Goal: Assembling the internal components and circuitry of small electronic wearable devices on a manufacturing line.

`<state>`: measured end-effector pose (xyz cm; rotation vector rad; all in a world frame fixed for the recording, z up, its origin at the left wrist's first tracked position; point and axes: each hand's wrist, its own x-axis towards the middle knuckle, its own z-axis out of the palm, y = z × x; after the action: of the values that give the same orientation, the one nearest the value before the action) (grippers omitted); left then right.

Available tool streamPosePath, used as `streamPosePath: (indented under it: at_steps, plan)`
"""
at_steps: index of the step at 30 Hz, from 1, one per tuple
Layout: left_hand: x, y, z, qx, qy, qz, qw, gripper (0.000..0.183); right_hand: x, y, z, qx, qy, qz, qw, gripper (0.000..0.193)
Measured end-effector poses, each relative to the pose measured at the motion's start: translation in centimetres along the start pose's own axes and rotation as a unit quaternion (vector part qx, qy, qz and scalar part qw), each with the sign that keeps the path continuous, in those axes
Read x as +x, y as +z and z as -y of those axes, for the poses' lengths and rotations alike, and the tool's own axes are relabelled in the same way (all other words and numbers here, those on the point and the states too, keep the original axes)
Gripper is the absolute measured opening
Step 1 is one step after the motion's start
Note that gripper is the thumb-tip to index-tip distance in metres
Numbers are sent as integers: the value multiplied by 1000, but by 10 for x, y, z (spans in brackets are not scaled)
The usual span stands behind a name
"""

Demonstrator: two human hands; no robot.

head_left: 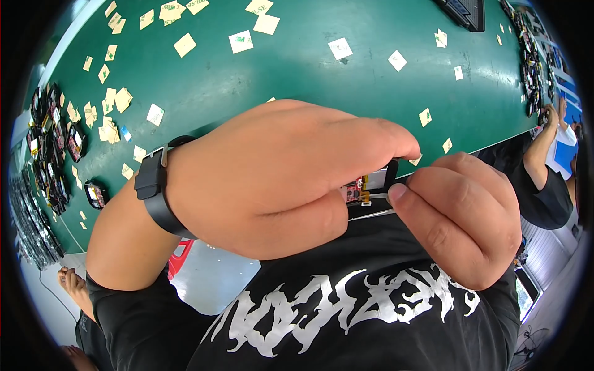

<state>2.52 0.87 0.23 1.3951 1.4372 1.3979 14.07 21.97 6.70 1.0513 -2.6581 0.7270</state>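
Note:
My left hand (291,167), with a black watch strap (154,188) on its wrist, is closed around a small electronic device (356,190) in a black case. A red circuit board with a gold-coloured flex piece shows past the fingers; the rest is covered by the hand. My right hand (464,216) is pinched beside it, thumb and forefinger together on slim silvery tweezers (372,214). Their prongs reach left to the device's edge, close to the board. Both hands are held in front of my black shirt, at the near side of a green table (297,77).
Many small paper slips (185,45) lie scattered over the table. Piles of similar devices (52,148) stand along its left edge, with a single device (95,194) nearby. A black tray-like object (464,13) sits at the far right. Another person's arm (538,154) is at right.

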Motion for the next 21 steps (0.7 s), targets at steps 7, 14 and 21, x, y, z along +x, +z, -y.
streamPosePath:
  at_steps: [7,14,21]
  plan:
    - [2,2,-5,46,-36,34,998,68,0,-4,0,-15,3,43,999,30]
    - [1,6,-4,47,-23,25,998,63,1,-11,2,14,29,83,996,31]
    - [0,8,-8,59,-36,50,996,58,-7,-4,2,53,30,40,997,32]
